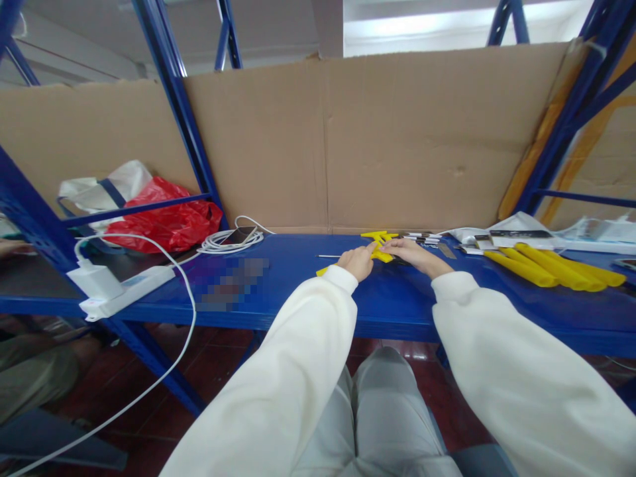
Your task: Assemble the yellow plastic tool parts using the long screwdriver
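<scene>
Close together over the blue tabletop [298, 278], both my hands work at a yellow plastic piece [382, 256] with flared ends. My left hand [356, 264] is closed, its fingertips against the left side of the piece. From the right, my right hand [408, 254] pinches the same piece. A thin metal rod [328, 256] lies just left of my left hand. Beneath my left wrist a bit of another yellow thing [322, 271] shows, mostly hidden by the sleeve. Behind the hands is a second yellow piece [378, 235]; whether it joins the held one I cannot tell.
Several yellow tubes [551, 265] lie at the right, near small black-and-white parts [422, 238]. A cardboard wall [328, 146] stands behind. At the left are a coiled white cable [231, 242], a red plastic bag [163, 212] and a power strip [134, 291] with its cord hanging down.
</scene>
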`<state>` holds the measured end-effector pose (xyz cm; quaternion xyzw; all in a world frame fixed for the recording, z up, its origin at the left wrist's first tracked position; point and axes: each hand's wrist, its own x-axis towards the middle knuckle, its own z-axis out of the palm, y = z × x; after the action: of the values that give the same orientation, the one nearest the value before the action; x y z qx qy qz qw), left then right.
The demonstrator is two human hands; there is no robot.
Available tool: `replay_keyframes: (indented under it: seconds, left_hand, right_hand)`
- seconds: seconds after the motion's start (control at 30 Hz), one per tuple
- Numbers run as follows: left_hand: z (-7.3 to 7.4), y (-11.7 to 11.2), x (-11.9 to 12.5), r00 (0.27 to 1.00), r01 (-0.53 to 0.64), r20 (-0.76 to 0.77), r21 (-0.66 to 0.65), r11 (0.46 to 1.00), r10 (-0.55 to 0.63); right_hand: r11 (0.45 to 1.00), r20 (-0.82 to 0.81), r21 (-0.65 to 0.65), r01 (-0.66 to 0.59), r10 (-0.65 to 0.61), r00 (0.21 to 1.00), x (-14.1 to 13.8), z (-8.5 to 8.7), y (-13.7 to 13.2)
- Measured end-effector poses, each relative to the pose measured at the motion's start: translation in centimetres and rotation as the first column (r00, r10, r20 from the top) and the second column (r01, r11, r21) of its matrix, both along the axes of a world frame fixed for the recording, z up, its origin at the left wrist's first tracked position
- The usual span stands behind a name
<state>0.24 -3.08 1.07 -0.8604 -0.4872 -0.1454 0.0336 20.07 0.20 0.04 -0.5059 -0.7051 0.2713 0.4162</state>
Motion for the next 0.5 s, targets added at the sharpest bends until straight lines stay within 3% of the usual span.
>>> replay_keyframes:
  seconds: [0.1,0.3,0.4,0.5]
  left_hand:
    - [0.0,0.0,0.0,1.000,-0.001,0.006,-0.002,1.000,0.001]
    - [0.0,0.1,-0.1,1.000,0.008,-0.007,-0.012,1.000,-0.008]
    - [-0.1,0.3,-0.2,1.000,0.009,-0.017,-0.017,1.000,-0.010]
    - [-0.1,0.3,-0.3,1.000,0.011,-0.020,-0.025,1.000,-0.011]
  right_hand:
    - [0.999,0.009,-0.035,0.002,-0.001,1.000,0.0,0.0,0.0]
    - [0.998,0.072,0.040,0.037,-0.040,0.997,0.5,-0.4,0.8]
    - [0.978,0.103,0.082,0.193,-0.201,0.974,1.8,-0.7,1.8]
    - [0.882,0.133,0.151,0.445,-0.465,0.875,4.3,-1.1,2.6]
